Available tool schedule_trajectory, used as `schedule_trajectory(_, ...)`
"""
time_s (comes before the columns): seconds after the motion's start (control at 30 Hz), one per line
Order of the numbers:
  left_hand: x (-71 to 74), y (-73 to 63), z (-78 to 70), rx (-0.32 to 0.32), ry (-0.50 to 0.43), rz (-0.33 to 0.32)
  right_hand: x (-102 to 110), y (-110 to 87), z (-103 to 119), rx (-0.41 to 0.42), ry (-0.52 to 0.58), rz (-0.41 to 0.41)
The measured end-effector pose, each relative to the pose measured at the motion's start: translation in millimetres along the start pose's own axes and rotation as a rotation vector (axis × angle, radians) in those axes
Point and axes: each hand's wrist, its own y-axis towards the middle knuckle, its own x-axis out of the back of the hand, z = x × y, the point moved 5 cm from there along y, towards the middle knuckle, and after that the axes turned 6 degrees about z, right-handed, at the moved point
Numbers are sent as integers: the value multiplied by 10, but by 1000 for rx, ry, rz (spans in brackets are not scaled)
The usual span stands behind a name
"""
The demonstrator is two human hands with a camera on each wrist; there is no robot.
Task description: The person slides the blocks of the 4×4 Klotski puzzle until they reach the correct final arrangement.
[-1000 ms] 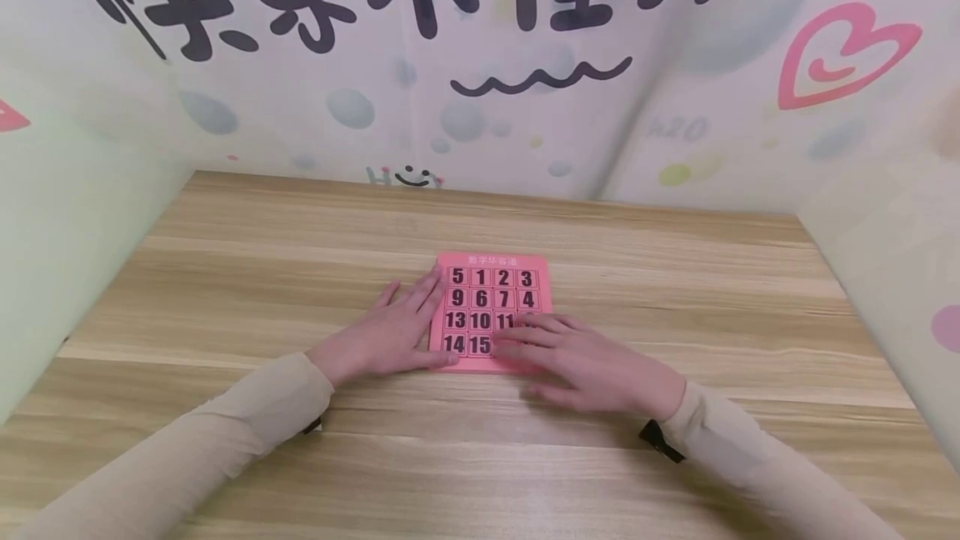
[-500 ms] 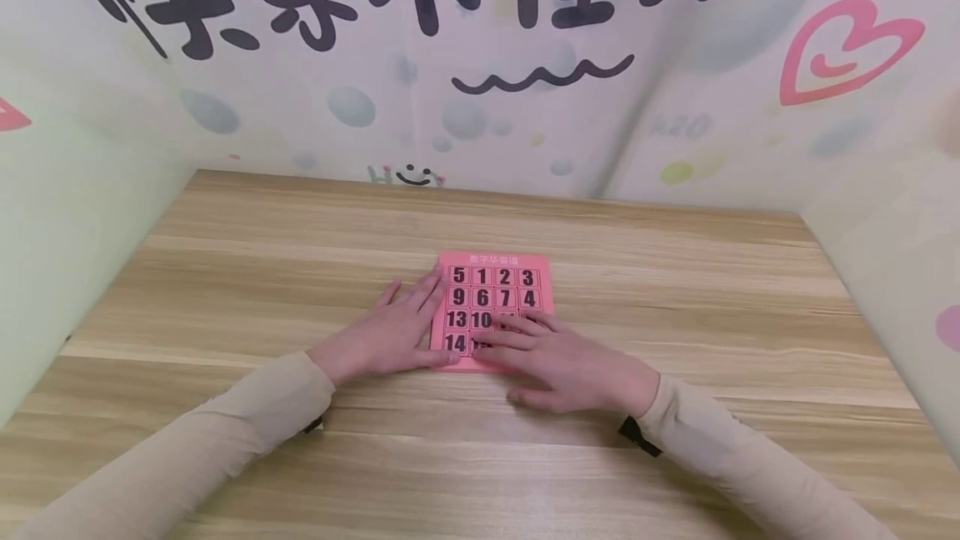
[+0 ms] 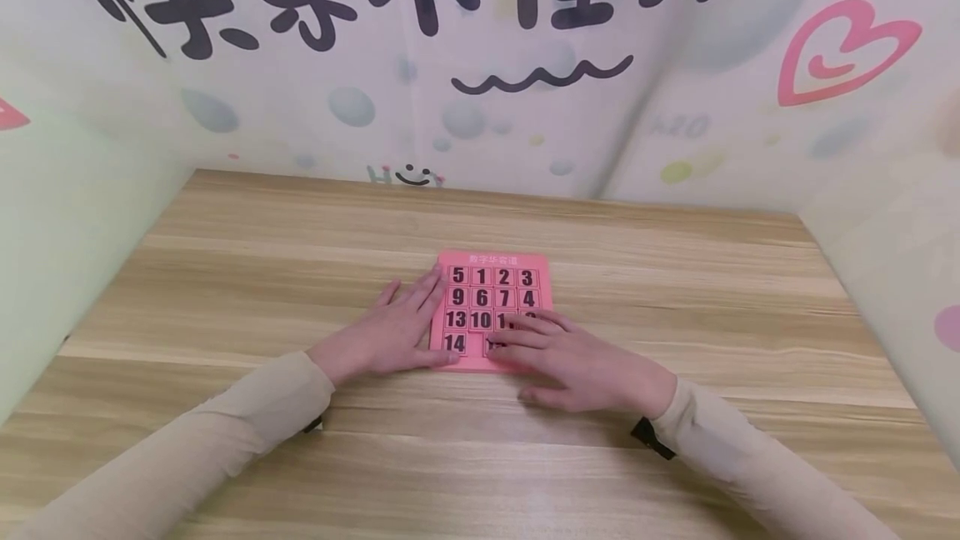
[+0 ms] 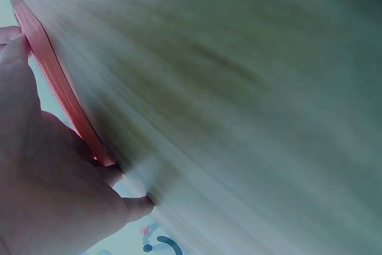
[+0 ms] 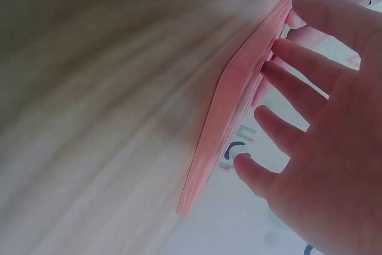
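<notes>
A pink number sliding puzzle (image 3: 492, 260) lies flat on the wooden table, its black-numbered tiles in rows. My left hand (image 3: 386, 332) spans its left side, fingers stretched along the edge and thumb on the near-left corner; the left wrist view shows that hand against the pink frame's side (image 4: 59, 88). My right hand (image 3: 577, 357) lies over the lower right part with fingers spread, fingertips on the tile numbered 15 (image 3: 490, 346). A gap shows between that tile and the 14 tile (image 3: 454, 344). The right hand hides the lower right tiles.
The wood-grain table (image 3: 262, 248) runs back to a wall covering (image 3: 300, 132) with black lettering and a pink heart. Pale side walls stand at both ends. A small black piece (image 3: 652, 438) sits under the right sleeve's cuff.
My right hand moved left over the bottom row, then back right. The 15 tile has slid right, away from the 14 tile, opening a gap. My left hand stays put.
</notes>
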Motion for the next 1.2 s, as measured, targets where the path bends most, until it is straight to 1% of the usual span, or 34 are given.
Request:
schedule_trajectory(0.43,1,1,-6,1,4,2,-6,-105,-42,-19,3,-18)
schedule_trajectory(0.63,10,0,-12,0,5,-1,6,-121,-46,-23,5,-49)
schedule_trajectory(0.73,13,-5,-12,0,11,-1,14,-108,-45,-26,24,-65)
schedule_trajectory(0.93,3,-9,0,2,16,1,25,-42,-16,-30,31,-69)
schedule_trajectory(1.2,-4,-7,7,0,28,-8,32,90,46,-9,31,-73)
